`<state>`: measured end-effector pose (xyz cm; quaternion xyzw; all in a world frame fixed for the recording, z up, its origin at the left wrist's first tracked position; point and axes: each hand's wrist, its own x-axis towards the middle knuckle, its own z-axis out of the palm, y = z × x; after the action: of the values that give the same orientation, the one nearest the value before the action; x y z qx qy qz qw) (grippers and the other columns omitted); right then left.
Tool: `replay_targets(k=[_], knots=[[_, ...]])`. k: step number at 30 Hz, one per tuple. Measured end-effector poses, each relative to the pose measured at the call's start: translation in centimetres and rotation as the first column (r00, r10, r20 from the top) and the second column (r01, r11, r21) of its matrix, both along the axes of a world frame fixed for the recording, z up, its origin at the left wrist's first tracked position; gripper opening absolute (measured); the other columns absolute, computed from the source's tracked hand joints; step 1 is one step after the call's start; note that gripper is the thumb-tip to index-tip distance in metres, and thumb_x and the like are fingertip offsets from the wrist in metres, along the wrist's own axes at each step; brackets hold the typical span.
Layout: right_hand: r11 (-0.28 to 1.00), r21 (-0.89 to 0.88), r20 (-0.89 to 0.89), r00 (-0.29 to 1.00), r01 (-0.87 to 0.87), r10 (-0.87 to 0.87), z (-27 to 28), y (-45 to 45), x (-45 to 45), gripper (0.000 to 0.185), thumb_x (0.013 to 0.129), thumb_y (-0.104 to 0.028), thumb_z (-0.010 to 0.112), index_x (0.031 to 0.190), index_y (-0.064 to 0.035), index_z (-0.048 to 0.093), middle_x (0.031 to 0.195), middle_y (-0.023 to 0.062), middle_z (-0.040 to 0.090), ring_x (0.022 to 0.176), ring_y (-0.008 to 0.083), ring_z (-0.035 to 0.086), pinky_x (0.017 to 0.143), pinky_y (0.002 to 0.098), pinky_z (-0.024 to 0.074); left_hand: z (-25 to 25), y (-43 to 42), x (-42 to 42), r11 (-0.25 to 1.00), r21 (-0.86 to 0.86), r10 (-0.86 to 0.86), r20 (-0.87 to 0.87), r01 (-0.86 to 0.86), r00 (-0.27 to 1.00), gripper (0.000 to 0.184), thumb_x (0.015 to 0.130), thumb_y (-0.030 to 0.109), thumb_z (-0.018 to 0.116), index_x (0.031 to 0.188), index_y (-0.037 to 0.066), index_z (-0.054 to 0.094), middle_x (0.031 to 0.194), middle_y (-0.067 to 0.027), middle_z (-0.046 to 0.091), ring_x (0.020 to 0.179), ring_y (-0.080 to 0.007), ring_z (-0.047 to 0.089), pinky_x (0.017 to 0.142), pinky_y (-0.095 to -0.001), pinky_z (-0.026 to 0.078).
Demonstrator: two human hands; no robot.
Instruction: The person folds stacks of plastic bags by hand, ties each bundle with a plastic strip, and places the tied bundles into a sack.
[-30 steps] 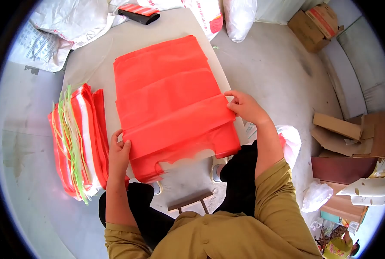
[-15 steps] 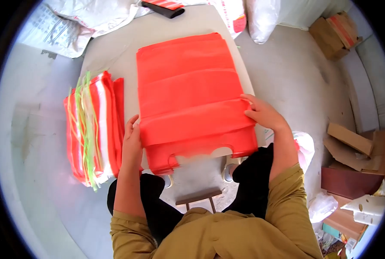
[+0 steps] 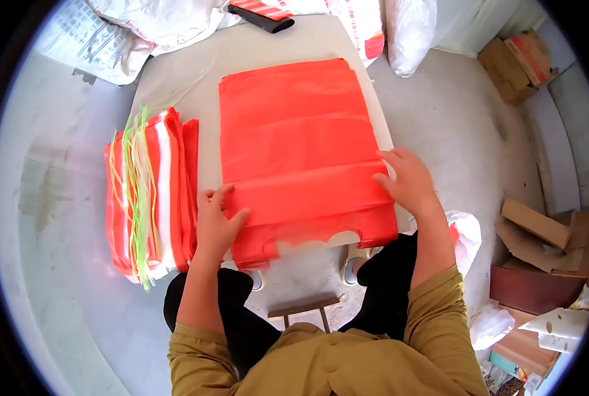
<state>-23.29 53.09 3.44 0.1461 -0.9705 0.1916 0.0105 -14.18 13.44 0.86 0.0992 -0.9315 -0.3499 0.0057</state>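
Note:
A flat stack of red plastic vest-style bags lies on the table, its cut-out handle end hanging toward my lap. At its left edge is my left hand, thumb and fingers spread, with the thumb over the red plastic. My right hand touches the opposite edge, its fingers and thumb apart around the border. Across the stack run several fold lines, and its near edge is a little blurred. To the left, a folded red-and-white bundle carries loose green and yellow strips.
The pale table has a black-and-red striped roll at its far edge. White printed sacks stand behind it. Cardboard boxes and a clear plastic bag are on the right floor. A wooden stool is below me.
My left hand has moved inward from beside the stack, its thumb now over the red plastic. My right hand has shifted slightly down along the right edge. The view has shifted a little.

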Motion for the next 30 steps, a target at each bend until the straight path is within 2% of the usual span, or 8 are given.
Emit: replay_targets(k=[4,6,12,19,21,24,27,30], knots=[[0.907,-0.037,0.071,0.904,-0.420,0.421,-0.6,-2.4,1.1,0.065,0.081,-0.012,0.077,0.143,-0.0107,0.057,0.154,0.0126,0.050,0.144,0.0348,0.043,0.118,0.0448,0.0388,1.5,0.8,0.8,0.889,-0.373,-0.337,-0.135,0.267,0.932,0.062,0.078,0.008,0.080,0.138,0.011,0.062,0.148,-0.0163,0.051,0.134,-0.0363,0.049,0.111,-0.0455,0.045],[0.867,0.031,0.129,0.862,-0.498,0.490,-0.7,-3.6,1.4,0.069,0.078,-0.011,0.079,0.144,-0.0103,0.057,0.158,0.0118,0.046,0.148,0.0345,0.039,0.122,0.0450,0.0340,1.5,0.8,0.8,0.864,-0.345,-0.415,-0.079,0.365,0.907,0.064,0.076,0.005,0.079,0.138,0.011,0.062,0.149,-0.0165,0.051,0.137,-0.0389,0.047,0.114,-0.0469,0.042],[0.880,0.139,0.109,0.890,-0.454,0.442,-1.3,-4.7,1.7,0.068,0.079,-0.003,0.069,0.145,-0.0097,0.054,0.158,0.0125,0.046,0.148,0.0361,0.039,0.122,0.0465,0.0326,0.9,0.8,0.5,0.842,-0.379,-0.455,-0.113,0.385,0.884,0.060,0.072,-0.002,0.070,0.131,0.007,0.063,0.146,-0.0172,0.055,0.139,-0.0386,0.049,0.114,-0.0477,0.042],[0.920,0.104,0.085,0.925,-0.378,0.370,-1.3,-2.6,1.0,0.061,0.079,0.003,0.063,0.139,-0.0083,0.060,0.150,0.0118,0.055,0.141,0.0352,0.048,0.115,0.0446,0.0415,0.4,0.5,0.2,0.860,-0.405,-0.406,-0.180,0.309,0.896,0.053,0.074,-0.012,0.059,0.123,0.005,0.068,0.137,-0.0167,0.064,0.132,-0.0361,0.057,0.108,-0.0450,0.048],[0.929,0.166,-0.028,0.940,-0.331,0.340,-1.4,-1.8,0.9,0.058,0.079,0.004,0.062,0.136,-0.0080,0.064,0.145,0.0108,0.060,0.137,0.0345,0.052,0.111,0.0437,0.0459,0.6,0.2,0.3,0.888,-0.349,-0.380,-0.191,0.299,0.905,0.052,0.074,-0.012,0.060,0.122,0.005,0.070,0.135,-0.0167,0.065,0.131,-0.0362,0.058,0.107,-0.0447,0.049],[0.941,0.053,0.033,0.943,-0.334,0.333,-0.8,-1.3,0.4,0.051,0.081,0.001,0.061,0.131,-0.0063,0.065,0.132,0.0109,0.066,0.125,0.0322,0.060,0.101,0.0438,0.0512,0.8,-0.5,0.2,0.933,-0.203,-0.335,-0.186,0.298,0.923,0.047,0.078,-0.010,0.063,0.122,0.006,0.072,0.134,-0.0163,0.066,0.127,-0.0353,0.061,0.105,-0.0417,0.051],[0.973,-0.084,0.186,0.956,-0.214,0.226,1.0,-0.3,0.5,0.043,0.085,-0.003,0.063,0.128,-0.0029,0.066,0.120,0.0131,0.071,0.112,0.0317,0.065,0.096,0.0411,0.0533,0.5,-1.6,0.4,0.980,0.070,-0.181,-0.080,0.186,0.980,0.035,0.087,-0.004,0.066,0.121,0.003,0.072,0.129,-0.0160,0.069,0.120,-0.0305,0.066,0.100,-0.0370,0.053],[0.956,-0.294,0.476,0.866,-0.012,0.157,2.6,0.7,0.0,0.038,0.088,-0.002,0.064,0.126,-0.0017,0.067,0.113,0.0114,0.072,0.103,0.0224,0.067,0.091,0.0352,0.0536,0.1,-2.5,0.0,0.931,0.365,-0.023,0.086,-0.010,0.996,0.034,0.094,0.003,0.067,0.129,0.001,0.066,0.121,-0.0152,0.071,0.111,-0.0236,0.069,0.094,-0.0327,0.054]])
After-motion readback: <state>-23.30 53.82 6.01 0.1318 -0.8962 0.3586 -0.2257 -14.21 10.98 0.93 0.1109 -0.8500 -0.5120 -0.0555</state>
